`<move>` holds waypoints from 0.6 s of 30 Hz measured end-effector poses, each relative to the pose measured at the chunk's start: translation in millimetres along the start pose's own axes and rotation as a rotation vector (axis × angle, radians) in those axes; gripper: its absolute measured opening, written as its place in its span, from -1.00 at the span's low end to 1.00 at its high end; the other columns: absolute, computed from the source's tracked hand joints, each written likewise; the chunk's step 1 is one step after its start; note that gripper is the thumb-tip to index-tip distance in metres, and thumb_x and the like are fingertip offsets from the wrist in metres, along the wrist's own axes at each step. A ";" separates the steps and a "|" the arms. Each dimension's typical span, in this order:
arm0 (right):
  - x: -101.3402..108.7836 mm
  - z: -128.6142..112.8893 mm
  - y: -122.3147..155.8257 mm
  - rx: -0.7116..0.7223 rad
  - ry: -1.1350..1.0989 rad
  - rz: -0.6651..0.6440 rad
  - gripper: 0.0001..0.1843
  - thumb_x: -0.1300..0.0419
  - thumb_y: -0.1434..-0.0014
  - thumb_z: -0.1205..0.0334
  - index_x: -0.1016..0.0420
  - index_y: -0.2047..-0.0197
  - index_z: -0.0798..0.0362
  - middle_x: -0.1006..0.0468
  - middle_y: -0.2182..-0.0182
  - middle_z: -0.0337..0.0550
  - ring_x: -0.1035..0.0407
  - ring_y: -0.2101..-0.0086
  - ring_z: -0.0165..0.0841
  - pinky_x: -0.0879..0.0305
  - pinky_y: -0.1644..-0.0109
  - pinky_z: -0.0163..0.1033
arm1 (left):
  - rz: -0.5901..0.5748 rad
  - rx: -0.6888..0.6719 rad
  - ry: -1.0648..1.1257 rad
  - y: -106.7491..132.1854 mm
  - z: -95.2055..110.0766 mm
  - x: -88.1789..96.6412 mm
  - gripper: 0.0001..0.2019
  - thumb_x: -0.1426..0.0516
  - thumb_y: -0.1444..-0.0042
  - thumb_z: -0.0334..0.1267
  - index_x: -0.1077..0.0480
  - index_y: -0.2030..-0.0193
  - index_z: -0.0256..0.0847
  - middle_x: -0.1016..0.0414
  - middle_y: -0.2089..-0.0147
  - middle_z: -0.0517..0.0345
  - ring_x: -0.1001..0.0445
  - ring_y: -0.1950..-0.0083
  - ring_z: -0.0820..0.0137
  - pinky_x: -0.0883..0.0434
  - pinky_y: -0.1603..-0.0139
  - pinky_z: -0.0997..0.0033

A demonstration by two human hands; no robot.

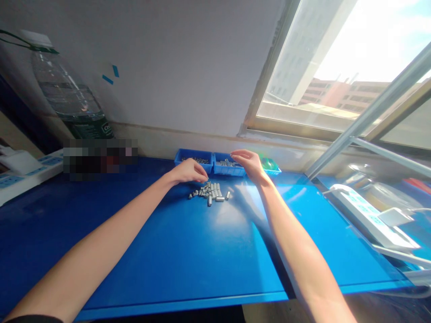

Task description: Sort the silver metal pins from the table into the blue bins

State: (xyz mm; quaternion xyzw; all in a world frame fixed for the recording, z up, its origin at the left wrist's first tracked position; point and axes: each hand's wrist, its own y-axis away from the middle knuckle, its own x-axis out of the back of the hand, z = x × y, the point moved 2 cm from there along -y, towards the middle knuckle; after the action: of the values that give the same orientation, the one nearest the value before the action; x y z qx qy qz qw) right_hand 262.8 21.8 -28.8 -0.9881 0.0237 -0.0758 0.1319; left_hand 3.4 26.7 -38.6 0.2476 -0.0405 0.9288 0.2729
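Note:
Several small silver metal cylinders (pixel 211 192) lie in a loose pile on the blue table (pixel 188 251). My left hand (pixel 188 171) rests just left of and above the pile, fingers curled together in a pinch pointing at the pieces. My right hand (pixel 248 163) hovers over the right blue tray (pixel 228 167), its fingers bent and close together; what is in them, if anything, is too small to make out. A second blue tray (pixel 194 159) beside it also holds metal pieces.
A large water bottle (pixel 69 96) stands at the back left by the wall. White power strips lie at the left edge (pixel 23 172) and at the right (pixel 367 217). A green object (pixel 269 163) sits behind the right tray. A window frame (pixel 357 130) juts over the right side.

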 end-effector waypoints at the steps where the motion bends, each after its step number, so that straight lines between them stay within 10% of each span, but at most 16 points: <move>1: -0.5 -1.6 -0.1 0.024 0.047 0.020 -0.62 -0.39 0.01 0.07 -0.60 0.16 0.10 -0.66 0.19 -0.07 -0.52 0.11 -0.26 -0.40 -0.05 -0.18 | 0.007 0.022 0.144 0.0 0.0 1.8 -0.76 -0.42 0.17 -0.23 -0.67 0.31 -0.27 -0.65 0.36 -0.03 -0.61 0.28 0.27 -0.47 0.27 0.44; 5: -5.2 -12.9 2.5 0.040 0.187 -0.073 -0.67 -0.32 -0.06 0.09 -0.61 0.15 0.11 -0.66 0.30 -0.10 -0.53 0.25 -0.30 -0.43 0.12 -0.24 | 0.162 0.067 0.710 -3.3 3.8 9.6 -0.75 -0.44 0.13 -0.34 -0.64 0.26 -0.33 -0.66 0.25 -0.07 -0.61 0.25 0.40 -0.50 0.23 0.56; 9: -13.2 -27.4 10.3 -0.033 0.460 -0.437 -0.76 -0.33 -0.06 0.13 -0.62 0.24 0.10 -0.63 0.46 -0.13 -0.52 0.41 -0.33 -0.41 0.34 -0.31 | 0.314 0.053 1.056 -6.3 11.9 14.0 -0.94 -0.32 -0.06 -0.45 -0.59 0.29 -0.37 -0.66 0.24 -0.05 -0.63 0.24 0.45 -0.54 0.23 0.61; 18: -26.1 -11.4 25.8 -0.525 0.628 -0.734 -0.72 -0.49 0.16 0.18 -0.50 0.44 0.06 -0.63 0.55 -0.07 -0.56 0.51 -0.22 -0.49 0.46 -0.23 | 0.356 -0.011 1.008 -3.1 15.9 13.0 -0.94 -0.32 -0.07 -0.41 -0.59 0.31 -0.36 -0.65 0.28 -0.02 -0.61 0.27 0.47 -0.51 0.25 0.61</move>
State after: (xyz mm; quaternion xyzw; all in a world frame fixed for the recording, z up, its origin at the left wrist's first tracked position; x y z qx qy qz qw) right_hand 234.6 -4.2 -28.5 -0.8610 -0.2661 -0.3997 -0.1676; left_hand 2.5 32.4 -18.6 -0.2412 0.0492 0.9643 0.0978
